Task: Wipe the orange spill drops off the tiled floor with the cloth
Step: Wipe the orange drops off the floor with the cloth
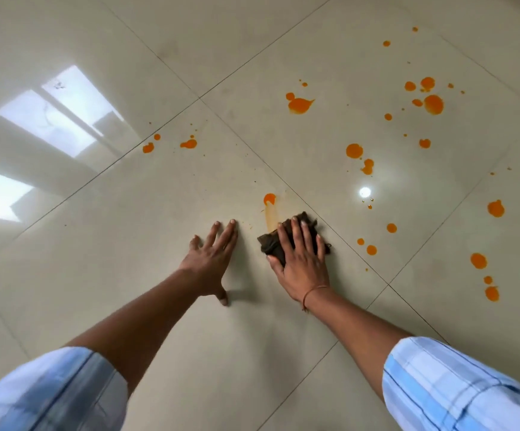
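1. The left hand (210, 259) is lying flat and empty on the floor (128, 275), fingers spread, bracing the person; on this glossy tile it could be slipping if weight shifts onto it.
2. The right hand (299, 259) is pressing the cloth (271, 244) flat under its palm and fingers, not clenching it. The cloth is sitting just beside a grout line (345, 244); spill could be getting pushed into that joint.
3. A pale streak (271, 217) is running from the cloth to the nearest drop (269, 199), so wiping is smearing as much as lifting.
4. Further out, many drops (299, 105) are lying across the far tiles, well apart; a small, soaked cloth may be spreading them.
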A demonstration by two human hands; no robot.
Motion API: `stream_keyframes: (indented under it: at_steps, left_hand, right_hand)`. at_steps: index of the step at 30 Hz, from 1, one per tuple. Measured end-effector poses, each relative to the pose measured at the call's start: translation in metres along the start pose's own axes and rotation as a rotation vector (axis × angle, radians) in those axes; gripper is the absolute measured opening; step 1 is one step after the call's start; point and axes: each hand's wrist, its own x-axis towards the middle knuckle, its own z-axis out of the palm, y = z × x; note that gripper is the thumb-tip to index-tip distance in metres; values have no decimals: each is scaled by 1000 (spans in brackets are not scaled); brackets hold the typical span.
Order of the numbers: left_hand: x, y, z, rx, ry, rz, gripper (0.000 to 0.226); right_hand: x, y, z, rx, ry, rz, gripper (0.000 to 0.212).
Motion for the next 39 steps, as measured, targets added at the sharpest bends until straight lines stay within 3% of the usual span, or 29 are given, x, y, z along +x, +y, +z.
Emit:
stream_keyframes:
  at_steps: [4, 7, 9, 14, 20, 25, 27, 32, 37, 39]
  left_hand:
    - [6, -1, -3, -191, 148, -57, 140]
    - [28, -19, -2, -293, 325, -130, 132]
    - [37, -27, -1, -294, 355, -129, 134]
    - [33, -33, 2, -325, 302, -78, 134]
    - [35, -71, -6, -163, 301, 97, 117]
    - [32, -110, -4, -76, 322, 174, 109]
    - [32, -113, -4, -77, 306, 190, 109]
    - [39, -117, 6, -196, 317, 229, 109]
    - [38, -120, 8, -233, 342, 251, 110]
    - [38, -120, 7, -231, 347, 261, 110]
  right_hand:
    - [46, -14, -13, 45, -13, -18, 74]
    - [106, -34, -13, 63, 83, -3, 69]
    - [108, -36, -8, 66, 171, -3, 67]
    - [26, -27, 3, 9, 101, -61, 69]
    - [148, -63, -13, 51, 187, 37, 69]
    - [51, -54, 8, 2, 139, -110, 71]
    - [57, -47, 6, 1, 127, -131, 72]
    - [148, -84, -14, 43, 186, 80, 73]
    - [49, -54, 4, -34, 130, -214, 74]
    - [70, -40, -3, -35, 131, -171, 75]
